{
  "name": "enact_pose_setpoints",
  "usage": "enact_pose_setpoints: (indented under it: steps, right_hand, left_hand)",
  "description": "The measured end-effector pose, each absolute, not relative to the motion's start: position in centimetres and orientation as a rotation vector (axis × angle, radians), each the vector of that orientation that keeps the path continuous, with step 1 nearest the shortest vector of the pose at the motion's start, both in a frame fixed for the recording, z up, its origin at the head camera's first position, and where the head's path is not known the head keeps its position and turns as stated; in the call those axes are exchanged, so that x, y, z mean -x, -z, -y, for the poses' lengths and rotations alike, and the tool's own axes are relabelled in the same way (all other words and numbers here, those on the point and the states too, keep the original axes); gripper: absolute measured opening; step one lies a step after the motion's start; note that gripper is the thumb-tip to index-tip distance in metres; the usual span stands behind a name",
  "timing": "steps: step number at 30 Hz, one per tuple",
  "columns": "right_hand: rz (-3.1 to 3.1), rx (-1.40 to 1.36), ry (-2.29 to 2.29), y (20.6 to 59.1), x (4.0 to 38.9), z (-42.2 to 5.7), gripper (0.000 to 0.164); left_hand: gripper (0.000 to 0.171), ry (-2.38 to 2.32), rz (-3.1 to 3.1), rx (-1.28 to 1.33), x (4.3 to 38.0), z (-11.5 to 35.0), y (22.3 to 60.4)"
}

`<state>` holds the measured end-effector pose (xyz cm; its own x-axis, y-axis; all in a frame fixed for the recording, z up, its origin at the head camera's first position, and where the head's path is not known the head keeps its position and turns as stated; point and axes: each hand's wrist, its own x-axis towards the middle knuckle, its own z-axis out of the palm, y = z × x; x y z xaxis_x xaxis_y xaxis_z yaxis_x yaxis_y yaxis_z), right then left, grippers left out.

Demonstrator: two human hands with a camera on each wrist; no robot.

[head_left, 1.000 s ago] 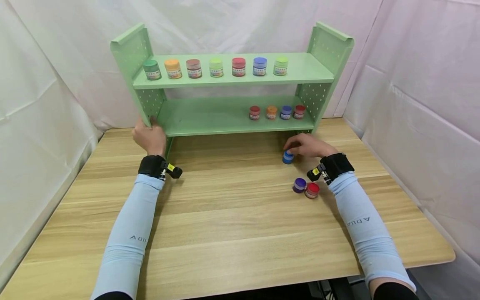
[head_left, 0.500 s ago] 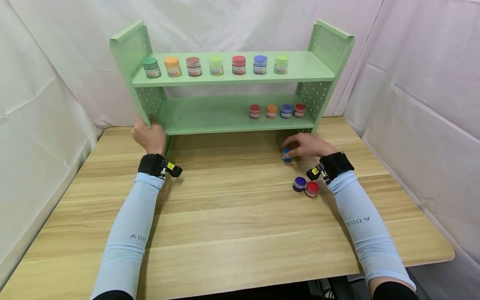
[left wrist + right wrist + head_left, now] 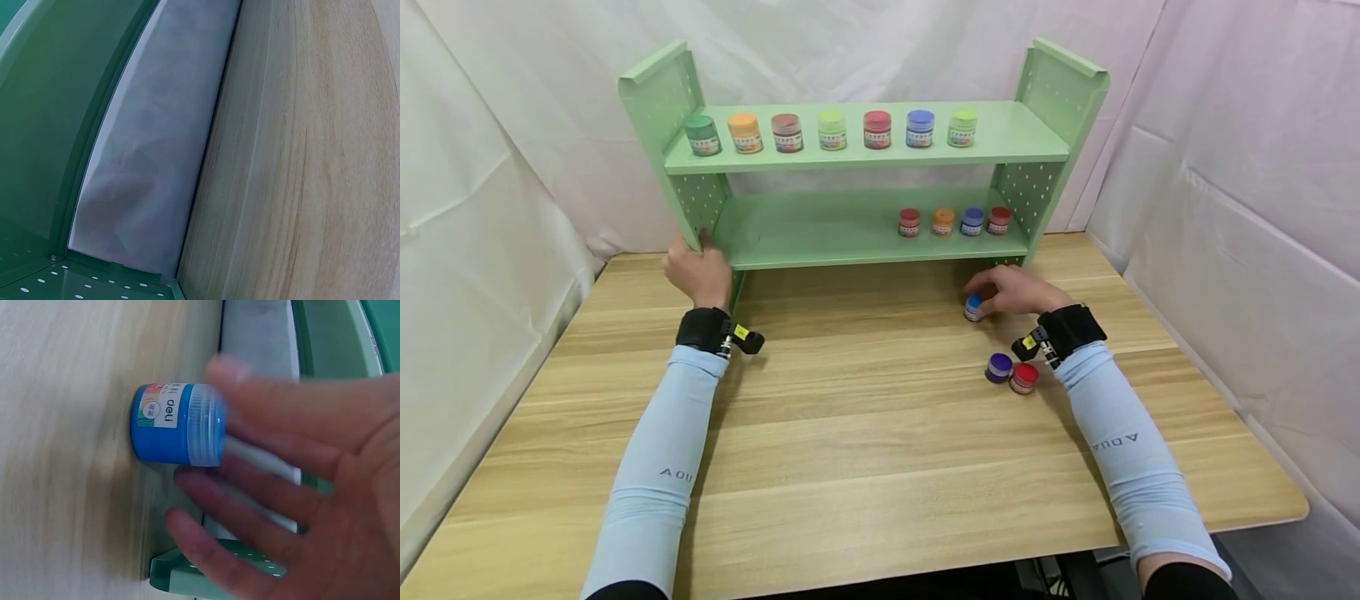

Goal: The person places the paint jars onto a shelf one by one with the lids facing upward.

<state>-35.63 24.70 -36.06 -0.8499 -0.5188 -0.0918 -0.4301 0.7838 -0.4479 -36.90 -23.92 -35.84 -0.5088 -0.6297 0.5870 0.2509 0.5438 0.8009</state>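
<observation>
My left hand (image 3: 698, 273) grips the lower front edge of the left side panel of a green two-tier shelf (image 3: 820, 260). In the left wrist view that hand is not seen, only the shelf (image 3: 50, 125) and the table. Low at the right, my right hand (image 3: 1017, 290) pinches a small blue paint jar (image 3: 972, 308) between thumb and fingers near its lid. The right wrist view shows the jar (image 3: 162, 425) standing on the table with its label showing; the other fingers of the right hand (image 3: 300, 481) spread loosely behind it.
A purple-lidded jar (image 3: 998, 367) and a red-lidded jar (image 3: 1024, 378) stand on the wooden table (image 3: 850, 433) near the right wrist. Several jars, including a dark green one (image 3: 703, 136), line the upper tier; several smaller ones, including an orange one (image 3: 943, 222), stand on the lower tier's right.
The blue jar has been turned by the right hand, so its label shows now, and it sits slightly farther back. The left hand stays on the shelf panel.
</observation>
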Motion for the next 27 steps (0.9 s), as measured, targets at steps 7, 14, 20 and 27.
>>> enact_pose_setpoints:
  steps: [7,14,20,27]
  right_hand:
    - [-2.842,0.667,0.553,36.13,35.65,-24.43,0.035]
    - [-2.809,0.699,0.594,36.19,35.71,-24.59,0.039]
    - [-2.784,0.636,0.608,36.60,35.75,-24.76,0.044]
    - [-2.768,0.650,0.626,37.09,36.02,-24.96,0.042]
  left_hand:
    - [0.025,1.139,1.794,-0.319,36.79,23.96,35.86]
    - [0.025,1.130,1.782,-0.313,37.01,24.00,35.83]
    - [0.026,1.145,1.778,-0.319,37.07,23.95,36.01]
    - [0.026,1.138,1.785,-0.315,37.04,23.99,36.12]
